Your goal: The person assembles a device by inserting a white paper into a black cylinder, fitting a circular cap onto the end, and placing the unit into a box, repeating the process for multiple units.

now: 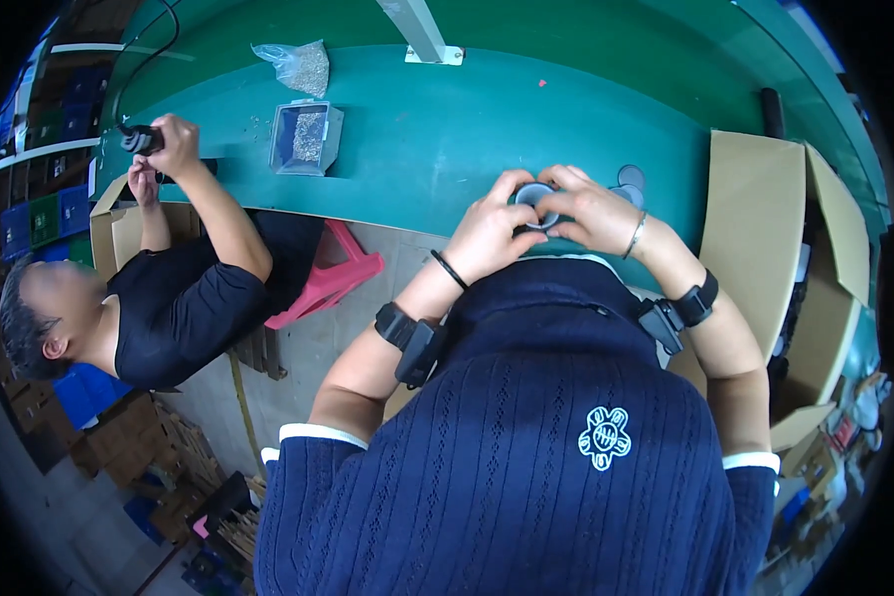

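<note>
Both of my hands meet over the near edge of the green table [447,139]. My left hand [489,230] and my right hand [594,211] together hold a small round grey part [536,199], with fingers wrapped around its rim. My thumbs press on its front. A few similar round grey parts [628,181] lie on the table just beyond my right hand. Black bands with small devices sit on both of my forearms.
A co-worker sits at the left, a hand [174,144] holding a black tool. A clear tray [306,137] and a plastic bag [298,65] of small grey pieces lie on the table. An open cardboard box [765,238] stands at my right. A pink stool [333,270] is below.
</note>
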Tool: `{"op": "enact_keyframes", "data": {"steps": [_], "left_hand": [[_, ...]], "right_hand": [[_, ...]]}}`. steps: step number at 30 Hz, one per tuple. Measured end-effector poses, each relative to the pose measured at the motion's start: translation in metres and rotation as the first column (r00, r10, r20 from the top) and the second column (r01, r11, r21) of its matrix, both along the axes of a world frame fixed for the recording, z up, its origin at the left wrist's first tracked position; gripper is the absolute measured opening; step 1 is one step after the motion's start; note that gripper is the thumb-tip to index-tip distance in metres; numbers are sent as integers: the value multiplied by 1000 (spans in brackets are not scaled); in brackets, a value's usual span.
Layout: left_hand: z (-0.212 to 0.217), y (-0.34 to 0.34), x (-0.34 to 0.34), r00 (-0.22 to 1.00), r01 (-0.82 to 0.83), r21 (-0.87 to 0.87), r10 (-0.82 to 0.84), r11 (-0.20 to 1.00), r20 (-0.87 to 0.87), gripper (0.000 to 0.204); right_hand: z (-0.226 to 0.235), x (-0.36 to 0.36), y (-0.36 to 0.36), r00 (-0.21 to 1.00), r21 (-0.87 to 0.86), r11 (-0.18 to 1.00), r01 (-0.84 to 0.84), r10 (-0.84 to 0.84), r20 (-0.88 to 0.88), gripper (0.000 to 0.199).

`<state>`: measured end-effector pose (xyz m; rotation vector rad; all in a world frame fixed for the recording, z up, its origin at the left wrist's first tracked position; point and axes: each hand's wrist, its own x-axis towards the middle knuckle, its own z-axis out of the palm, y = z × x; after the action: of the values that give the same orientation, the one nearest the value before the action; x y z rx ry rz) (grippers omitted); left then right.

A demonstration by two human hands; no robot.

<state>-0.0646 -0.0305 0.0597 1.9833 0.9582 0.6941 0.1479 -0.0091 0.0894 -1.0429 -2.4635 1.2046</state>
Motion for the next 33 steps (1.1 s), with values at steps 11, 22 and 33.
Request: {"op": "enact_keyframes", "data": {"steps": [11,22,33], "left_hand": [[-5,23,0,1000,-12,-67,11,998,-25,28],[-54,27,24,862,78,-693,300,717,408,77],[-35,31,29,863,63,-641,280,765,420,69]], "right_hand": [[-4,1,16,1000,34,999,7,-8,16,27],[-17,25,25,774,-466,827,313,-507,-379,50],[-92,105,-29,804,272,918,288,-386,451,68]]}}
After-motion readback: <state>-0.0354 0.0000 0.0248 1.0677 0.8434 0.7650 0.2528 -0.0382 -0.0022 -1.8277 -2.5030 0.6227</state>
